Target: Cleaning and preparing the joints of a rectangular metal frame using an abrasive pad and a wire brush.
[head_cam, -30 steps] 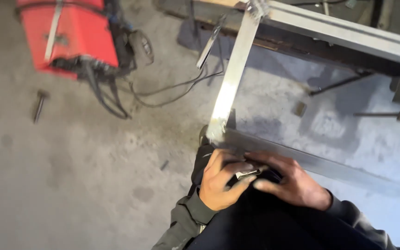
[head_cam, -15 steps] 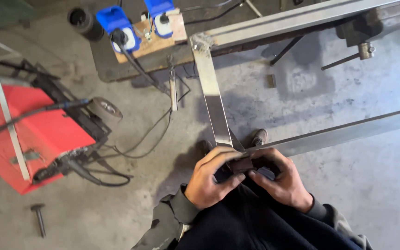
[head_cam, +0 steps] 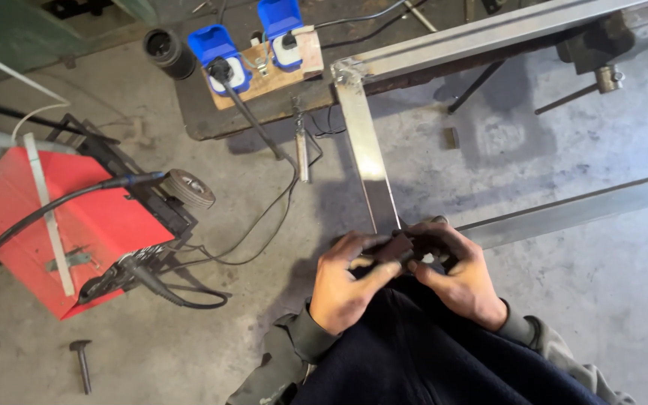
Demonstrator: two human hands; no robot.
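My left hand (head_cam: pixel 344 283) and my right hand (head_cam: pixel 459 274) meet over my lap, both closed around a small dark object (head_cam: pixel 399 246) that I cannot make out clearly. They sit at the near end of a flat steel bar (head_cam: pixel 365 154) that runs away from me to a welded corner with a long steel rail (head_cam: pixel 481 34). A second steel bar (head_cam: pixel 579 210) runs off to the right from beside my right hand. My dark trousers fill the lower part of the view.
A red welding machine (head_cam: pixel 54 225) with black cables stands on the concrete floor at left. A hammer (head_cam: pixel 82 364) lies at the bottom left. Blue socket boxes (head_cam: pixel 223 49) on a wooden board sit above, beside a black cylinder (head_cam: pixel 168 51).
The view has swung so the welder sits further left and the sockets come into sight. My hands stay together on the dark object at the bar's end.
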